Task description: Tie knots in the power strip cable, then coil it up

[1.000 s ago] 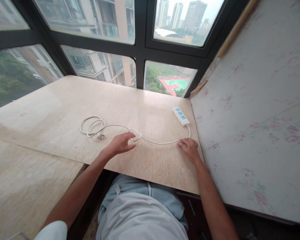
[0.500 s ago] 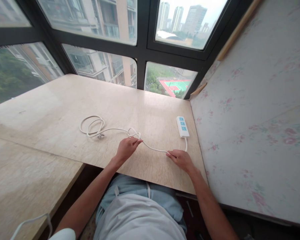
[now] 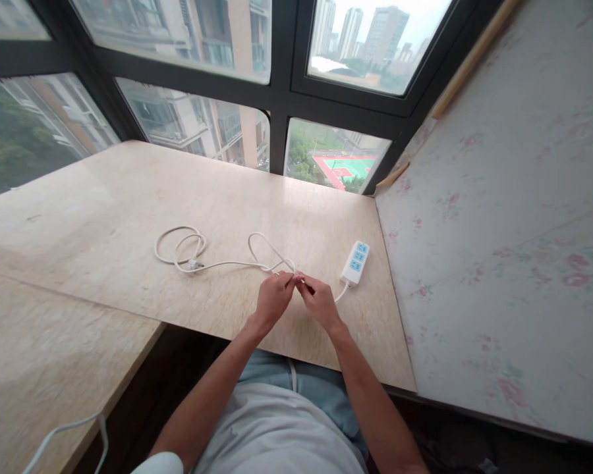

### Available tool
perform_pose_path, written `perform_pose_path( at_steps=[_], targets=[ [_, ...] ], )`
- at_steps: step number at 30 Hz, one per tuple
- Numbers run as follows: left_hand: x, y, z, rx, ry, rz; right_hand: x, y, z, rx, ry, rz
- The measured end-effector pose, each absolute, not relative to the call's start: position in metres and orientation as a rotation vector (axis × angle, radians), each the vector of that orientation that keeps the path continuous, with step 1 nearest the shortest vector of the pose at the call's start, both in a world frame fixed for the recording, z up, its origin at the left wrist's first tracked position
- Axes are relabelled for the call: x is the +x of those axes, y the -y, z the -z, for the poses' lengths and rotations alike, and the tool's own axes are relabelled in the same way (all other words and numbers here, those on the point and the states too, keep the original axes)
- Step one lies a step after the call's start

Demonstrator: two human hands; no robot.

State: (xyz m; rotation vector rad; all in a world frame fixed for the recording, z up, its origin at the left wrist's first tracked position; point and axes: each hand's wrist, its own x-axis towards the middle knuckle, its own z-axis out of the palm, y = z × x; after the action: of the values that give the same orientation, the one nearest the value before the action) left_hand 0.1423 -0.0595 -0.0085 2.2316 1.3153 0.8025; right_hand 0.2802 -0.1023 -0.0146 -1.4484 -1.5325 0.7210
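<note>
A white power strip (image 3: 355, 264) with blue socket faces lies tilted on the beige stone ledge (image 3: 217, 204), near the right wall. Its white cord (image 3: 227, 264) runs left under my hands, makes a loose loop and ends in a coil. Beside that coil rests the plug (image 3: 194, 264). My left hand (image 3: 273, 299) pinches the cord where the loop meets it. Fingertips almost touching it, my right hand (image 3: 320, 301) is closed on the same cord. The bit of cord between the fingertips is mostly hidden.
Dark-framed windows (image 3: 277, 99) border the ledge at the back. A floral-papered wall (image 3: 499, 230) rises on the right. At lower left is another stone slab (image 3: 54, 329) with a second white cable (image 3: 69, 426) over its edge.
Both hands have come together, the right moving left along with its cord. The loop by my left hand has widened, and the power strip has turned and shifted slightly toward me.
</note>
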Motion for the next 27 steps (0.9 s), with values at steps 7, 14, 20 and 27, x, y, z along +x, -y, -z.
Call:
perform_pose_path(
  at_steps=[7,14,20,27],
  targets=[
    [0.144,0.056,0.013,2.128,-1.257,-0.965,0.290,0.100,0.034,-1.277,1.377,-0.892],
    [0.142,0.058,0.020,2.020,-1.170,-1.106,0.348,0.132,0.024,-1.474,2.003,-0.409],
    [0.139,0.056,0.016,2.074,-1.156,-1.014,0.397,0.144,0.035,-1.713,2.165,0.046],
    [0.138,0.067,-0.002,2.296,-1.405,-0.619,0.375,0.137,0.037,-1.589,2.066,0.136]
  ],
)
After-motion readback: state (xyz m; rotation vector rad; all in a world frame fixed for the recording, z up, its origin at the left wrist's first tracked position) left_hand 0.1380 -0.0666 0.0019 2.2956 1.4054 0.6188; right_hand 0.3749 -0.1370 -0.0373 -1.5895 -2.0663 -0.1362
